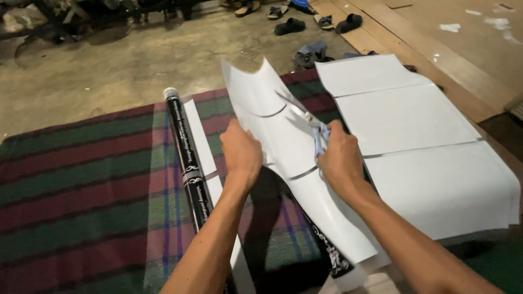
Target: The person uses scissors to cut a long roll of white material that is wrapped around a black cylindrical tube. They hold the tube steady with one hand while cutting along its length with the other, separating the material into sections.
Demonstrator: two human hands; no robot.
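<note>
My left hand (241, 154) grips the left edge of a long white sheet (283, 147) held up off the mat. My right hand (340, 159) holds blue-handled scissors (310, 128), whose blades lie open across the sheet and point up and left. The sheet bears curved slits and a scooped top edge. Its lower end reaches down toward me, with a black patterned strip along its underside.
A black roll with white print (188, 163) lies on the striped red-and-green mat (81, 185), next to a narrow white strip (197, 130). Large white sheets (414, 136) lie at the right. Sandals (289, 25) sit on the concrete floor beyond; wooden boards (452, 60) lie at the far right.
</note>
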